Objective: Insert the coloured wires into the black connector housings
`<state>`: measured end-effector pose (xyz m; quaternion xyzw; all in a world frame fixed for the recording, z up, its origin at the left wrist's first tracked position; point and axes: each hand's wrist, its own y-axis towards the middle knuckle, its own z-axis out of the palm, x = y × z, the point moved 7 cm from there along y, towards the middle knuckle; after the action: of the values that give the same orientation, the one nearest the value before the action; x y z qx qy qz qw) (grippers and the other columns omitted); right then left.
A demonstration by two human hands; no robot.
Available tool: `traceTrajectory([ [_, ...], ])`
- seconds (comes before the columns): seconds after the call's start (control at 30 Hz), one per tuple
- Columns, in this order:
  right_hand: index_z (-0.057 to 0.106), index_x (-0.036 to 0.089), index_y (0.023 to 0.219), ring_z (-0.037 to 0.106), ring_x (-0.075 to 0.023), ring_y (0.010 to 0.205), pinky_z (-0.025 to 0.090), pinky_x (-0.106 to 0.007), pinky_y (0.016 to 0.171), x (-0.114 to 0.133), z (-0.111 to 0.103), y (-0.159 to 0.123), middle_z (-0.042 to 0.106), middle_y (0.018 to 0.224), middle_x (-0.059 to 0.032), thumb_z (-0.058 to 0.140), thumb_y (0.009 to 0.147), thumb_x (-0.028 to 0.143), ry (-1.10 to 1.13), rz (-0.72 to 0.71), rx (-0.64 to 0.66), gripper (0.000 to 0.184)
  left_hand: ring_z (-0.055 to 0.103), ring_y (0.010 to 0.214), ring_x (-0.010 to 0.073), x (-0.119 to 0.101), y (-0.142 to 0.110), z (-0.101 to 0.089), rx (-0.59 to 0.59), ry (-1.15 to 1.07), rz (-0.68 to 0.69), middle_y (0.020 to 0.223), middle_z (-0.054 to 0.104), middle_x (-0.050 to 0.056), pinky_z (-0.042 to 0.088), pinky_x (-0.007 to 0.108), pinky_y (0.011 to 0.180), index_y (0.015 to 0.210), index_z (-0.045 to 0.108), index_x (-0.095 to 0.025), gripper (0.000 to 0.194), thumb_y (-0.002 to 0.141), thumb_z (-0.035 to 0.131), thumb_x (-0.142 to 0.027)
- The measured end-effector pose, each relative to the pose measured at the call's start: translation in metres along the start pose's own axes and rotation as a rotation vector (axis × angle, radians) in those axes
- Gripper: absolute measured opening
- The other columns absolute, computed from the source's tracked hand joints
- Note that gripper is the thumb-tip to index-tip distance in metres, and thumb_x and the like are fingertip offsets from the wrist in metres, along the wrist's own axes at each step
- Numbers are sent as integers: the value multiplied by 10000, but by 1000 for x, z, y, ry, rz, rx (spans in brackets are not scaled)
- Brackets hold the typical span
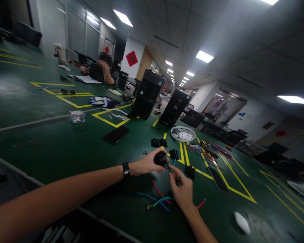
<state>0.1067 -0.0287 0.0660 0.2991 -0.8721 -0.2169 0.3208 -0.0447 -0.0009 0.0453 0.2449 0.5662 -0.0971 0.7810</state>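
My left hand [150,162], a watch on its wrist, is closed around a small black plastic part [160,158] above the green table. Right beside it, my right hand [181,187] pinches a thin dark piece [168,166] whose end meets the black part; its kind is too small to tell. Similar black parts lie just beyond, a pair [159,142] and a single one [174,154] with a blue wire by it. Another black part [190,171] rests right of my fingers. Below my hands are loose cut wires: a blue wire [148,195], a green wire [159,201] and a red wire [158,189].
Beyond my hands are a black phone [116,134], a white basket [182,134], bundled coloured wires [212,150] and a dark flat strip [218,180]. Two black computer towers [148,94] stand farther back. A person [106,71] sits across the table. A white object [242,222] lies at right.
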Motion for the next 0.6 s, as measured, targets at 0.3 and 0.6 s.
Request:
traceTrajectory([
  [0.3, 626, 180, 1189, 690, -195, 841, 545, -298, 760, 9, 10, 2, 716, 1020, -98, 489, 905, 205, 0, -170, 103, 316, 633, 707, 128, -8, 0, -4, -127, 186, 59, 1117, 596, 90, 539, 301, 658, 1106, 509, -191, 405, 743, 676, -261],
  [0.6, 543, 193, 1278, 685, -177, 793, 528, -268, 723, 13, 26, 1, 713, 959, -79, 467, 913, 209, -46, -158, 168, 373, 668, 693, 156, 12, 0, -11, -337, -55, -5, 1006, 637, 77, 567, 314, 624, 1134, 460, -214, 483, 723, 710, -255],
])
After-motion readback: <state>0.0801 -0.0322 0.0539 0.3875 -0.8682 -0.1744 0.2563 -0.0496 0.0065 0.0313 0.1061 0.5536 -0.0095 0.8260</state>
